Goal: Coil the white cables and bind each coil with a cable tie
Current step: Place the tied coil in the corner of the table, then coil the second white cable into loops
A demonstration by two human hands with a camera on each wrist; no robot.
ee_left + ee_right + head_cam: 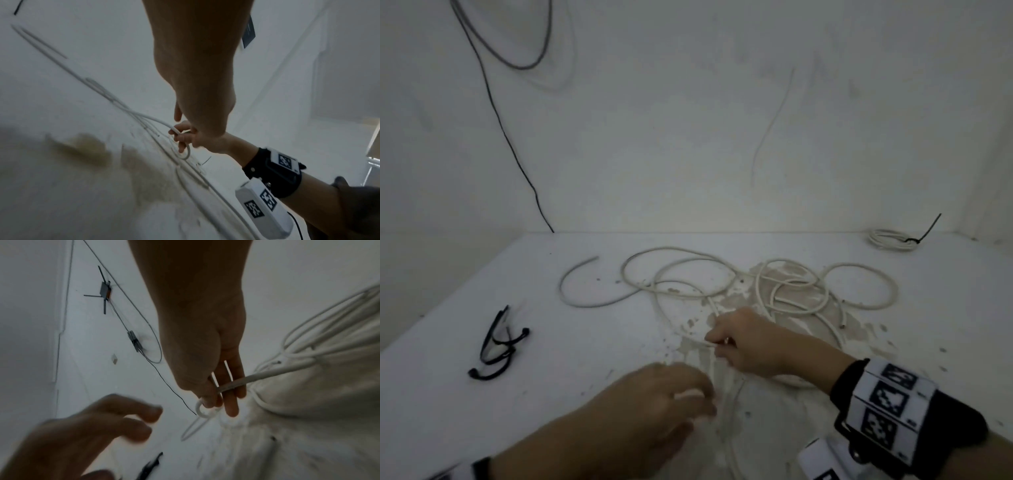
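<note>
Loose white cable (688, 263) sprawls in overlapping loops across the white floor. My right hand (717, 344) pinches one strand near the middle; in the right wrist view the cable (236, 382) runs between its fingers (231, 408) and bends into a small loop (202, 413) below them. My left hand (688, 397) is blurred, just in front of the right one, its fingers (131, 420) loosely curled around nothing. From the left wrist view the right hand (180, 136) grips the strand (152, 119). A finished coil (890, 238) bound with a black tie lies at the back right.
Several black cable ties (498, 346) lie on the floor to the left; one tie (151, 465) shows near my left hand. A worn brown patch (743, 301) sits under the cables. Dark wires (510, 137) hang on the back wall. Walls close off the back and left.
</note>
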